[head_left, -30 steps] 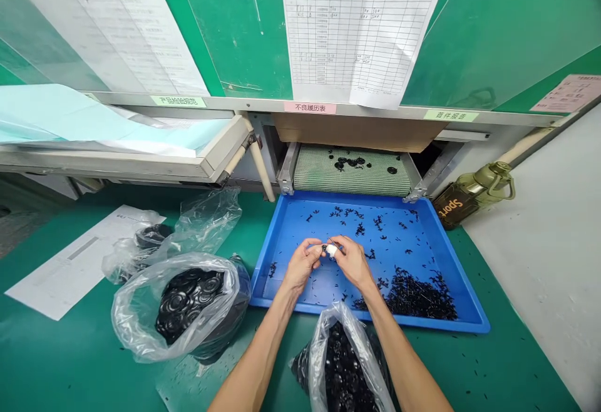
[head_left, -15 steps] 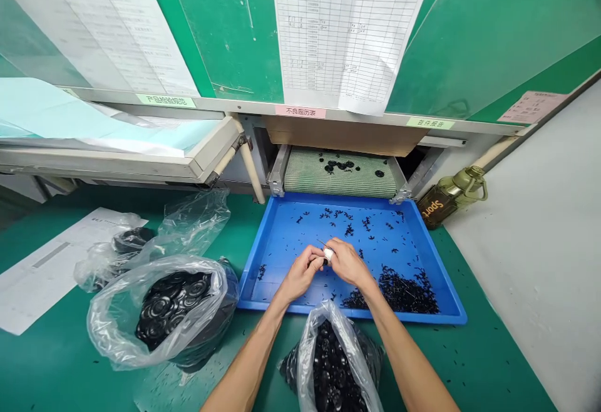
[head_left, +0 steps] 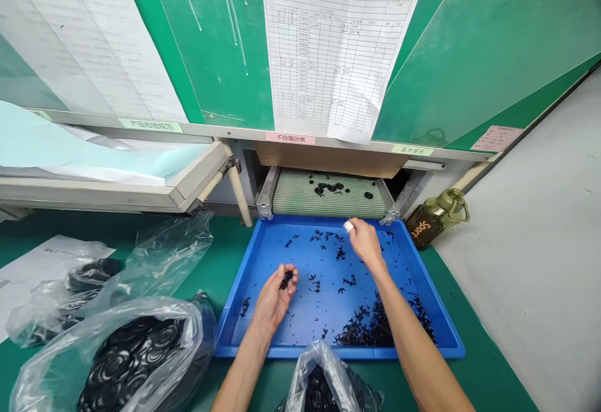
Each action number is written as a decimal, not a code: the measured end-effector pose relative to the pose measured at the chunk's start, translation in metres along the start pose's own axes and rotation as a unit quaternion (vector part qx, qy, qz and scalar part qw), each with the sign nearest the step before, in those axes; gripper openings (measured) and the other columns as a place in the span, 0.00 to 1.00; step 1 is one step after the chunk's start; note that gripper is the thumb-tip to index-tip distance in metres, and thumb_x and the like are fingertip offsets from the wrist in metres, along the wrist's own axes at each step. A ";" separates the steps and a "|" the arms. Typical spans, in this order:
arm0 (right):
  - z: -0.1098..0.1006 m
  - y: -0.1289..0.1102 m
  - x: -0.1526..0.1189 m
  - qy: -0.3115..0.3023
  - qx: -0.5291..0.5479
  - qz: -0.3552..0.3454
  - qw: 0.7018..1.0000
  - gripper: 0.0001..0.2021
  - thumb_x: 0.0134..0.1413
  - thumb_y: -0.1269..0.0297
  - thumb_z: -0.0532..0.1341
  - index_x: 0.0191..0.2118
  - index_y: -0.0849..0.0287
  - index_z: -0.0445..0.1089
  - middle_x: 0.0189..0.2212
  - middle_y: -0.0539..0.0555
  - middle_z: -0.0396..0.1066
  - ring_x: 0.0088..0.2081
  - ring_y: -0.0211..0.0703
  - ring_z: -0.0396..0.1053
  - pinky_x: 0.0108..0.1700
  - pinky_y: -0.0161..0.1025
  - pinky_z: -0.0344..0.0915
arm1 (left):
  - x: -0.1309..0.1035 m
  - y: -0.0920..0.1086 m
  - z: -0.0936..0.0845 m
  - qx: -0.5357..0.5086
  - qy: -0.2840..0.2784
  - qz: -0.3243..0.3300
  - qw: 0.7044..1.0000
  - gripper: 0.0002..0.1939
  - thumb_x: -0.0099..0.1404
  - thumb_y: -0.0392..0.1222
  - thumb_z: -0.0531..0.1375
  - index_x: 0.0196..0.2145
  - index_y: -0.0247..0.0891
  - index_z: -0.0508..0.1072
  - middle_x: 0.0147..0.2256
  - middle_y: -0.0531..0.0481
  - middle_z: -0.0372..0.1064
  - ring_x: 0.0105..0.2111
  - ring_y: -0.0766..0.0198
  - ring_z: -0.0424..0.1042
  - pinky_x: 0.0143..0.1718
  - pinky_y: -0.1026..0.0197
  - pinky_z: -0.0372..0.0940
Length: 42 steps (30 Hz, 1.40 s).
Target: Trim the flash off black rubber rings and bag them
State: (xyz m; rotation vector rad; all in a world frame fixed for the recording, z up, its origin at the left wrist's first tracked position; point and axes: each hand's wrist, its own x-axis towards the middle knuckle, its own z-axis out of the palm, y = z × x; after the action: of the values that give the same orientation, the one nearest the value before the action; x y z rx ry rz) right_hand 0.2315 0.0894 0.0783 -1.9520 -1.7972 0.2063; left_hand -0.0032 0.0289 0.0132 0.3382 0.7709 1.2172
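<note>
My left hand point(head_left: 275, 296) is over the left part of the blue tray point(head_left: 375, 353), palm up. Its curled fingers hold a small clump of black parts point(head_left: 286, 279). My right hand point(head_left: 365, 242) is at the far side of the tray, just short of the green conveyor belt point(head_left: 300, 202). Its fingers are closed, with a white wrap point(head_left: 348, 226) at a fingertip; whatever they hold is hidden. Small black scraps lie scattered in the tray, with a heap of black scraps point(head_left: 370, 327) at its near right.
Several black round parts point(head_left: 331, 187) rest on the belt. An open plastic bag of black rings point(head_left: 136, 352) stands at left, another bag of black parts point(head_left: 319, 387) at the near edge. A bottle point(head_left: 429, 221) stands right of the tray. A cardboard flap point(head_left: 328, 160) hangs over the belt.
My hands were together over the tray and have separated. The right moved forward toward the belt, the left toward the left and nearer me. The view has tilted up slightly.
</note>
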 end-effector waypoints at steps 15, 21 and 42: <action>-0.016 -0.022 0.079 -0.009 -0.037 -0.044 0.998 0.16 0.53 0.74 0.50 0.42 0.61 0.72 0.39 0.58 0.71 0.39 0.45 0.67 0.39 0.35 0.59 | -0.002 0.002 -0.001 -0.003 0.023 -0.013 1.000 0.11 0.55 0.39 0.65 0.36 0.32 0.73 0.31 0.48 0.68 0.28 0.69 0.69 0.20 0.73 0.62; 0.034 -0.060 -0.043 -0.141 0.228 -0.259 0.928 0.15 0.52 0.75 0.51 0.39 0.56 0.71 0.34 0.51 0.69 0.36 0.39 0.66 0.39 0.34 0.60 | -0.005 -0.005 0.003 0.002 -0.048 -0.023 0.999 0.15 0.56 0.47 0.63 0.35 0.30 0.74 0.30 0.46 0.68 0.26 0.70 0.67 0.20 0.72 0.60; 0.039 -0.059 -0.104 -0.129 0.068 -0.177 0.973 0.19 0.55 0.74 0.45 0.48 0.56 0.65 0.40 0.56 0.71 0.35 0.42 0.69 0.36 0.36 0.62 | -0.005 -0.007 -0.001 -0.016 -0.068 0.004 0.998 0.13 0.52 0.38 0.67 0.36 0.30 0.75 0.33 0.44 0.69 0.28 0.71 0.65 0.21 0.71 0.54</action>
State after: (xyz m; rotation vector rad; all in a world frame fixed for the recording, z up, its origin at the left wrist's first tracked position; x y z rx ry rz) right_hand 0.1490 -0.0010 0.0490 -1.5349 -2.1989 0.4671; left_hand 0.0008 0.0221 0.0097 0.3932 0.6328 1.2010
